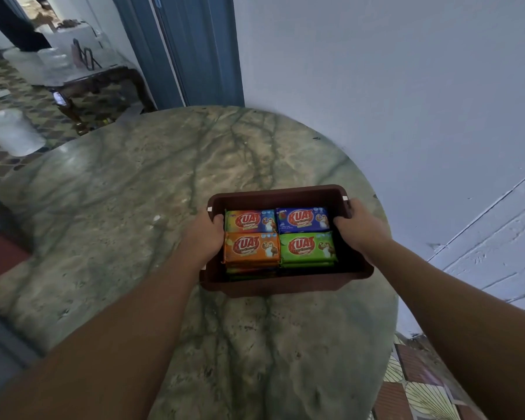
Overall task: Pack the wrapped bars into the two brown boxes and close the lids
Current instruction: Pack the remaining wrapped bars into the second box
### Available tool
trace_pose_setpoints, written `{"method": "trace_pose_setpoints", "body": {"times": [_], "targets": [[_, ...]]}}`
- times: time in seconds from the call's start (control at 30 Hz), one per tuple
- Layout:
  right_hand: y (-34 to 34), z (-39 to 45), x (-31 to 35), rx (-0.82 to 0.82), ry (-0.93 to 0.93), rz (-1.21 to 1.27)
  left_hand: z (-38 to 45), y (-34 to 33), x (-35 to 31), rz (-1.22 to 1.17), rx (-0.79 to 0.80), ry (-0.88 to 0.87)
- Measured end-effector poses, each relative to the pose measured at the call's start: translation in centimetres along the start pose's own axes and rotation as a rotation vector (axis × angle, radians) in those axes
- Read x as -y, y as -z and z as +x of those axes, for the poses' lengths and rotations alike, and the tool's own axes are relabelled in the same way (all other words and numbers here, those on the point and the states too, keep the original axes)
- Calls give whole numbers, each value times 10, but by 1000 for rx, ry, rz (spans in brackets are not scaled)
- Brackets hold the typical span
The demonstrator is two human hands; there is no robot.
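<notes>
One brown box [282, 192] without a lid stands at the right side of the round marble table [119, 207]. Inside lie stacked wrapped bars in four piles: a multicoloured bar [250, 221] top left, a blue bar [303, 219] top right, an orange bar [250, 247] bottom left, a green bar [306, 247] bottom right. My left hand [205, 234] grips the box's left wall, thumb over the rim. My right hand [359, 228] grips the right wall, thumb inside. No second box and no lid show.
A white wall [376, 86] curves close behind and to the right of the table. A blue door frame [194, 50] stands at the back. A low dark table [82, 77] with clutter and a white bucket [11, 131] sit on the tiled floor to the left.
</notes>
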State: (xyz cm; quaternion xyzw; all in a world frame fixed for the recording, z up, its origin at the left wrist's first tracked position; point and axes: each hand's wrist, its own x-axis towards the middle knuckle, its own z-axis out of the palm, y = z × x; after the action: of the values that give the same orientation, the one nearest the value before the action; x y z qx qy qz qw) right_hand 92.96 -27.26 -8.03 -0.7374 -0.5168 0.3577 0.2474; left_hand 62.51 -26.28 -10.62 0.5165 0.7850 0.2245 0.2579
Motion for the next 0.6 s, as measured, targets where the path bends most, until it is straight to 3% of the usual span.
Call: {"method": "trace_pose_setpoints", "body": {"times": [0.6], "targets": [[-95,-174,9,-14,-16,-30,-121,88,141,43,22,3]]}}
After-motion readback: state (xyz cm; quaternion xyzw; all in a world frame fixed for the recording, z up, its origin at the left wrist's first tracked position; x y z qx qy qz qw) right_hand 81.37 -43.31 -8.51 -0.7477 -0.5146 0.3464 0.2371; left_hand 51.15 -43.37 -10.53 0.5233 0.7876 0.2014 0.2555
